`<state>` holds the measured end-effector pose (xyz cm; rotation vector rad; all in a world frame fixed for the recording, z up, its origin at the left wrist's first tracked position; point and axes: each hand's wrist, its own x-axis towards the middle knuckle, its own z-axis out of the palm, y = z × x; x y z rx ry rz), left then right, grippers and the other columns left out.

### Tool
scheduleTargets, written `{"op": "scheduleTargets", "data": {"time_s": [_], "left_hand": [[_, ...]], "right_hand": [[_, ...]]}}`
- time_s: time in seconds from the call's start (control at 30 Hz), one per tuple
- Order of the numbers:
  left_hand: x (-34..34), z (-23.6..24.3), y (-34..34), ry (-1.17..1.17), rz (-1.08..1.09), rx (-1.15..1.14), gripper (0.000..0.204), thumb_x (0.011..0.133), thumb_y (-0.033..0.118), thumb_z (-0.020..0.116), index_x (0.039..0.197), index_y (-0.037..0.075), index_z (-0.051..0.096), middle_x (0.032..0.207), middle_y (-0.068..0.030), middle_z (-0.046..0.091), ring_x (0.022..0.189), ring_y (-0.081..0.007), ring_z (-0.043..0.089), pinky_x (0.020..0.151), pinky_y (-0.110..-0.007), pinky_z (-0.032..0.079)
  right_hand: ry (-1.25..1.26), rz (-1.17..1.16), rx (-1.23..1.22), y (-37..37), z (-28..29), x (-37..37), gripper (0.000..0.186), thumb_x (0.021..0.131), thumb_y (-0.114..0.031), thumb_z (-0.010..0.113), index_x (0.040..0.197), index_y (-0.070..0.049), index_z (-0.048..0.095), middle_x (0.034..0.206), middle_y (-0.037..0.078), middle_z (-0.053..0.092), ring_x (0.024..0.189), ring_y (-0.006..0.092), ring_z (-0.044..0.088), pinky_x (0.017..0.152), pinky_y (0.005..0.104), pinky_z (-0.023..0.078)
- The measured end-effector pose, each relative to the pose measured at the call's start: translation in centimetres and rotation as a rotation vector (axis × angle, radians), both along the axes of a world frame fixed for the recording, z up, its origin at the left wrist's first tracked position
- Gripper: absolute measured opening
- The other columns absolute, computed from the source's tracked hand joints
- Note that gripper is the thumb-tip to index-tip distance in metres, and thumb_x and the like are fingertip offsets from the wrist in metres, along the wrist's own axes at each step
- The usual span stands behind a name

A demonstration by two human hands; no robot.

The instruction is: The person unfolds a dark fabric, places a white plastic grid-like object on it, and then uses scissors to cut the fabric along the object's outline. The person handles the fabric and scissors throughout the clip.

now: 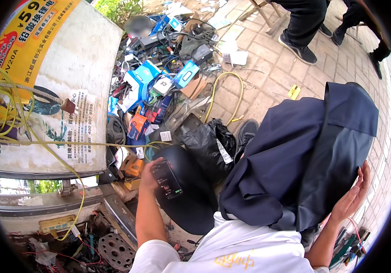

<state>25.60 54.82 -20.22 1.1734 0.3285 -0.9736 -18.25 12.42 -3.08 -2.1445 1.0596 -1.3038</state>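
My left hand (pixel 150 174) is closed on the edge of a dark smartphone (pixel 168 180), whose lit screen faces up. Just beneath the phone is a smooth black seat-like pad (pixel 186 200); I cannot tell whether they touch. Over my legs lies a navy cloth (pixel 273 150) with a shiny black panel (pixel 336 159), like an apron. My right hand (pixel 354 195) is at that panel's right edge. Its fingers are stretched out and it holds nothing I can see.
A heap of boxes, cables and chargers (pixel 159 82) covers the ground ahead. Near my shoe stands a black plastic bag (pixel 211 141). A yellow hose (pixel 211 98) curls on the paving. At left are a white cabinet (pixel 90 54) and a bin of metal parts (pixel 118 250). People's legs show far right.
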Motion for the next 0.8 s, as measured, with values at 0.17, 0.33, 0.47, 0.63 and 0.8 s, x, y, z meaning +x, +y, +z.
{"op": "scheduleTargets", "data": {"time_s": [0.17, 0.33, 0.47, 0.63, 0.8], "left_hand": [[1.6, 0.8, 0.4, -0.003, -0.112, 0.129, 0.038, 0.088, 0.029, 0.053, 0.116, 0.004, 0.061, 0.11, -0.0173, 0.066, 0.1, -0.0318, 0.064, 0.09, -0.047, 0.051], [2.0, 2.0, 0.6, -0.05, -0.143, 0.228, 0.03, 0.087, 0.024, 0.057, 0.107, 0.003, 0.065, 0.101, -0.0119, 0.068, 0.093, -0.0255, 0.065, 0.084, -0.04, 0.052], [2.9, 1.9, 1.1, -0.209, -0.297, 0.352, 0.026, 0.088, 0.018, 0.06, 0.107, 0.002, 0.066, 0.1, -0.0093, 0.068, 0.091, -0.0219, 0.065, 0.082, -0.037, 0.051], [1.8, 4.8, -1.2, -0.199, -0.485, 0.586, 0.028, 0.09, 0.015, 0.061, 0.113, 0.001, 0.065, 0.1, -0.005, 0.068, 0.091, -0.0168, 0.062, 0.081, -0.032, 0.049], [1.8, 4.9, -1.0, -0.234, -0.632, 0.603, 0.028, 0.089, 0.014, 0.063, 0.115, 0.003, 0.066, 0.1, -0.0027, 0.067, 0.091, -0.0138, 0.06, 0.078, -0.03, 0.047]], "right_hand": [[0.018, 0.005, -0.017, -0.1, 0.1, 0.1, 0.047, 0.101, -0.025, 0.033, 0.134, 0.009, 0.04, 0.138, 0.024, 0.045, 0.131, 0.0345, 0.042, 0.106, 0.0458, 0.034], [0.004, 0.013, -0.02, -0.3, -0.1, 0.1, 0.048, 0.101, -0.025, 0.034, 0.133, 0.009, 0.041, 0.137, 0.025, 0.046, 0.13, 0.0345, 0.043, 0.106, 0.0459, 0.034], [-0.011, 0.008, -0.01, -0.3, -0.2, -0.1, 0.049, 0.1, -0.027, 0.035, 0.133, 0.009, 0.042, 0.137, 0.025, 0.046, 0.131, 0.0342, 0.042, 0.106, 0.0459, 0.034], [-0.03, 0.006, -0.001, -0.4, -0.4, -0.1, 0.049, 0.1, -0.027, 0.036, 0.133, 0.009, 0.042, 0.137, 0.024, 0.046, 0.131, 0.0339, 0.042, 0.106, 0.046, 0.034], [-0.038, 0.025, 0.001, -0.5, -0.4, -0.2, 0.048, 0.1, -0.025, 0.036, 0.133, 0.009, 0.042, 0.138, 0.024, 0.045, 0.131, 0.0339, 0.042, 0.106, 0.0461, 0.034]]}}
